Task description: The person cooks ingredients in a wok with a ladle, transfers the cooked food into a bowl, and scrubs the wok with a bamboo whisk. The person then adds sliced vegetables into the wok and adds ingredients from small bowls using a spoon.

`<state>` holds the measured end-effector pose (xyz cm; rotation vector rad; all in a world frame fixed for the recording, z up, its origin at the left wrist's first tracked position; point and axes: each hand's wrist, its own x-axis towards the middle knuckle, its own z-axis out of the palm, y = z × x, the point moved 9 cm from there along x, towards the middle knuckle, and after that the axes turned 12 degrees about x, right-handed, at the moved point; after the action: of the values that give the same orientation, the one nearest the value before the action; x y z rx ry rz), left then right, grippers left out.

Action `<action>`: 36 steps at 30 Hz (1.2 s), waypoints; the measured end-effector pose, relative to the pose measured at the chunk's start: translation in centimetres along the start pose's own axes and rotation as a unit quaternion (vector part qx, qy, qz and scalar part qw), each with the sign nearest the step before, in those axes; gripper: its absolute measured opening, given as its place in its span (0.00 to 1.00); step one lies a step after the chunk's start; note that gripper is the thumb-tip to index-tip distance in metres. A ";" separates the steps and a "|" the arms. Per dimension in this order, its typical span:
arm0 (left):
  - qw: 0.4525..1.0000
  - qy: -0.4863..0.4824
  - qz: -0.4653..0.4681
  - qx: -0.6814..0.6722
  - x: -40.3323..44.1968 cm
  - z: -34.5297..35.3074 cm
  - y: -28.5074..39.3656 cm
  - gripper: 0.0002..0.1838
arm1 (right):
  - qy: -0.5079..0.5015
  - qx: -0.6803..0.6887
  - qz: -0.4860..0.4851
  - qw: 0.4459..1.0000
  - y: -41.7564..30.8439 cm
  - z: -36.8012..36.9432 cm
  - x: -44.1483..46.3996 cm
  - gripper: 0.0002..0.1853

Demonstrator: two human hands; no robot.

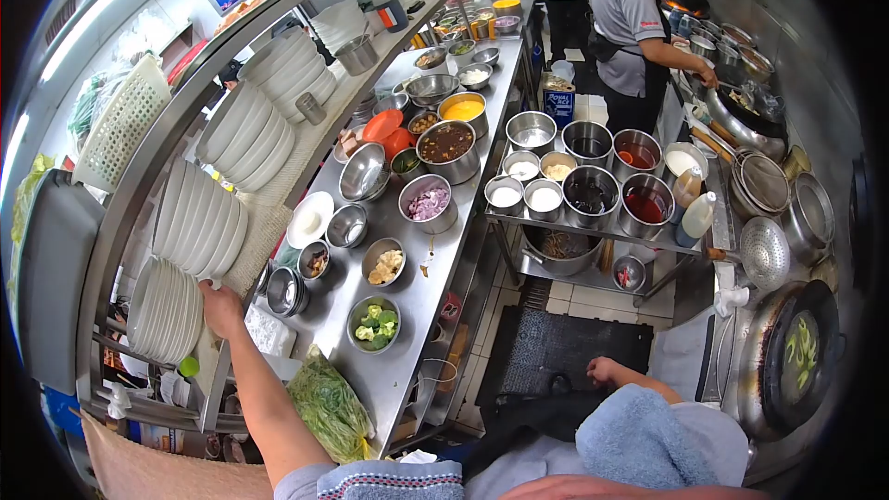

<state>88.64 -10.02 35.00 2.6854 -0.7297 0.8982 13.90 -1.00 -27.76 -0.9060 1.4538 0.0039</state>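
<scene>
My left hand (220, 308) reaches out to the shelf at the left, its fingers curled at the rim of a stack of white plates (165, 312). Part of those fingers is hidden, but the grip appears to be on a plate's edge. My right hand (607, 371) hangs low over the floor, loosely bent, with nothing visible in it. Taller stacks of white plates (199, 219) stand behind on the same shelf. Below my left arm lies a plastic bag of green leaves (331, 407) on the steel counter (443, 268).
Bowls of broccoli (374, 324), chopped onion (428, 205) and brown sauce (447, 150) stand on the counter. A rack (593, 233) carries sauce pots. At the right, a wok (798, 356) holds green pieces. A co-worker (630, 28) stands at the far stove.
</scene>
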 end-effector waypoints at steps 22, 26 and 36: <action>0.999 0.025 0.028 0.006 -0.1 0.0 0.2 0.14 | 0.033 0.008 -0.007 0.999 0.0 -3.2 -1.9 0.14; 0.999 0.028 0.030 0.004 -0.1 -0.2 0.3 0.14 | 0.023 0.031 -0.013 0.999 -0.9 -2.8 -1.1 0.15; 1.000 0.009 0.018 0.016 0.3 0.3 0.0 0.14 | 0.020 0.039 -0.043 0.998 -2.1 -2.4 0.3 0.12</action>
<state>88.96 -10.27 34.92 2.6968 -0.7670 0.9501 13.03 -3.86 -26.58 -0.9083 1.4421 -0.1346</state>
